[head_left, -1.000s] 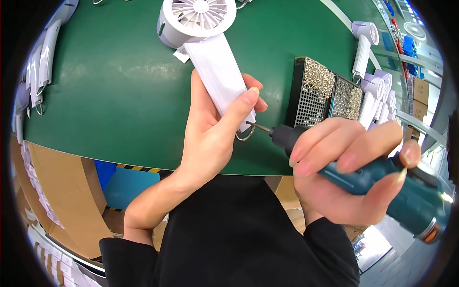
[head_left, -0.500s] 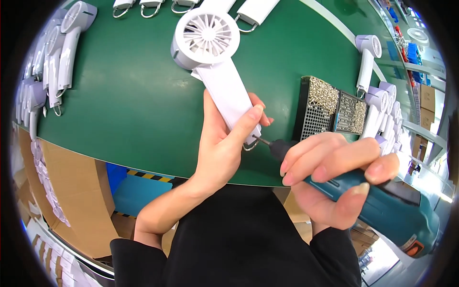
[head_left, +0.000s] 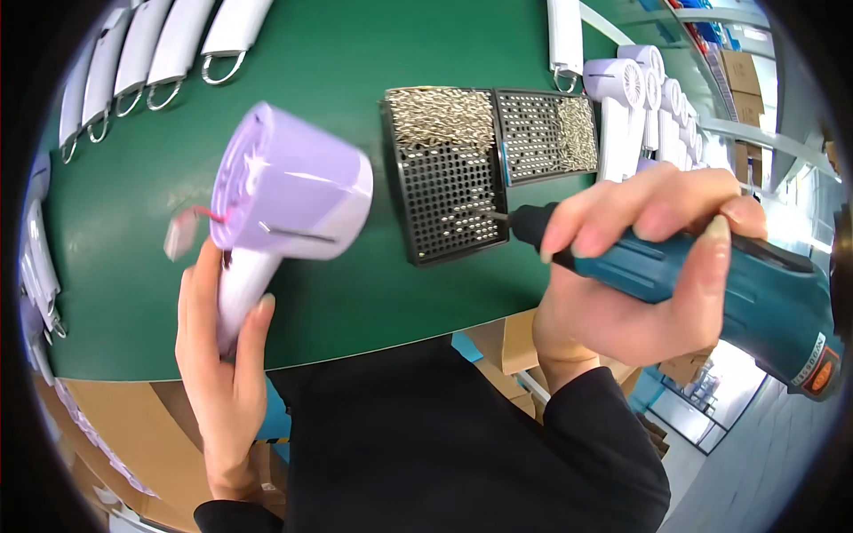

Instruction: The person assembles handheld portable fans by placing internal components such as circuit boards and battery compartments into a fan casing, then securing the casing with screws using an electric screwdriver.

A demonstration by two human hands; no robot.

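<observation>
My left hand (head_left: 218, 355) is closed around the white handle of a handheld fan (head_left: 306, 178), whose purple and white head tilts up above the table. A red wire (head_left: 206, 213) sticks out at the left side of the head, with a blurred pale piece hanging by it. My right hand (head_left: 635, 275) grips a teal electric screwdriver (head_left: 769, 306) with a black nose. Its bit points left, over the lower right part of a black perforated screw tray (head_left: 428, 204), close to several small screws seated in the holes. Whether the bit touches one I cannot tell.
A second black screw tray (head_left: 529, 147) adjoins the first on the right. Several white handles with metal loops (head_left: 178, 44) lie at the far left. More purple and white fans (head_left: 613, 84) stand together at the right. A cardboard box (head_left: 124, 413) is below the table's left edge.
The screwdriver bit has left the fan handle's loop end and is now over the screw tray. My left hand has moved the fan left and turned it, showing the head's purple side. The view has shifted.
</observation>
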